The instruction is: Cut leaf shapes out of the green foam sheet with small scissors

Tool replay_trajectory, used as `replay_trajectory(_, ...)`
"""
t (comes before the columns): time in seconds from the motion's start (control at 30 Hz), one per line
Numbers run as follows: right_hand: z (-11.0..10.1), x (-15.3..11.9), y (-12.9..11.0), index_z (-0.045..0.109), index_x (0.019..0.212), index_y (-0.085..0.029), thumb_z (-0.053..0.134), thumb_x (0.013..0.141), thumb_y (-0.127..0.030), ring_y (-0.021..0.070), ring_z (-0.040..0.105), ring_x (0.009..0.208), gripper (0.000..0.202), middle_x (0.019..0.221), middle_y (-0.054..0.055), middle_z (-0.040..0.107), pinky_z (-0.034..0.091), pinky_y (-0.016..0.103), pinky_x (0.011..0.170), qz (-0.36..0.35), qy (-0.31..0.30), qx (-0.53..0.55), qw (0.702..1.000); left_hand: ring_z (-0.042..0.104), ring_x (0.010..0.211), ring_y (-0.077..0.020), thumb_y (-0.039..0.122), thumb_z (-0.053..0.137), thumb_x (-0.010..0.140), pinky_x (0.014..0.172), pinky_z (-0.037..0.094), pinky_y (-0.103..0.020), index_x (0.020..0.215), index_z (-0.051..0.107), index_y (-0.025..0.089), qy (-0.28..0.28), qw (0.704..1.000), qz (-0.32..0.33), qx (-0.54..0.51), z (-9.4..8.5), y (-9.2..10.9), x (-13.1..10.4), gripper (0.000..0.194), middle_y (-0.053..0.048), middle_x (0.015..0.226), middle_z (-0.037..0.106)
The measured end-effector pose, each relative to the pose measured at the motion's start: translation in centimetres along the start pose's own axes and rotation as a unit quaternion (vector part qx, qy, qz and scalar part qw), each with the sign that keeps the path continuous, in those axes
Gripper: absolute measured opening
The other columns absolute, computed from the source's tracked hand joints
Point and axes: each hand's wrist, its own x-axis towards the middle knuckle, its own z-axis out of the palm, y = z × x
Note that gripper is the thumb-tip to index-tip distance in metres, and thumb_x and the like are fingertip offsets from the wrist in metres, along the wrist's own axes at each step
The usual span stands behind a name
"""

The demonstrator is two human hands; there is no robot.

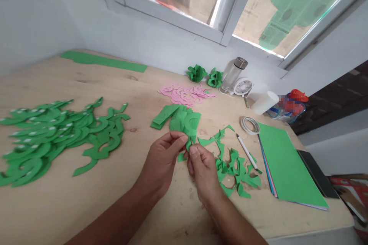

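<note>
My left hand (166, 157) pinches a small piece of green paper (189, 143) between thumb and fingers. Close beside it, my right hand (202, 168) is closed, its thumb and fingertips pressed together at the same piece; a thin dark tip shows there, too small to name. Just beyond the hands lie green paper pieces (179, 119), some folded into strips. Green scraps (237, 168) are scattered to the right of my right hand. A large heap of curved green cutouts (57, 134) covers the left of the table.
Pink cutouts (186, 93) and two green paper balls (197, 73) lie toward the wall, near a glass bottle (234, 74) and a small fan (243, 86). On the right are a tape roll (250, 125), a white pen (246, 151) and stacked green sheets (290, 164).
</note>
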Motion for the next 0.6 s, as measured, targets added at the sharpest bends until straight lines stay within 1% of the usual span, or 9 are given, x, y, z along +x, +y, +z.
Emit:
replay_trajectory(0.33, -0.09, -0.04, 0.15, 0.057, 0.066, -0.021, 0.065, 0.080, -0.078, 0.0079, 0.021, 0.042, 0.059, 0.045, -0.011, 0.033, 0.017, 0.023, 0.040, -0.008, -0.001, -0.002, 1.000, 0.047, 0.059, -0.0118, 0.026, 0.087, 0.060, 0.057, 0.043, -0.025, 0.060, 0.069, 0.019, 0.001, 1.000, 0.001, 0.002, -0.13, -0.05, 0.07, 0.020, 0.004, 0.058, 0.056)
replay_trajectory(0.6, 0.00, 0.02, 0.08, 0.057, 0.066, -0.022, 0.065, 0.079, -0.078, 0.0084, 0.019, 0.041, 0.058, 0.044, -0.011, 0.031, 0.017, 0.024, 0.040, -0.013, 0.003, -0.005, 1.000, 0.048, 0.058, -0.0113, 0.026, 0.089, 0.055, 0.055, 0.043, -0.024, 0.059, 0.068, 0.017, 0.014, 1.000, -0.005, -0.011, 0.14, -0.06, 0.10, 0.023, 0.003, 0.056, 0.058)
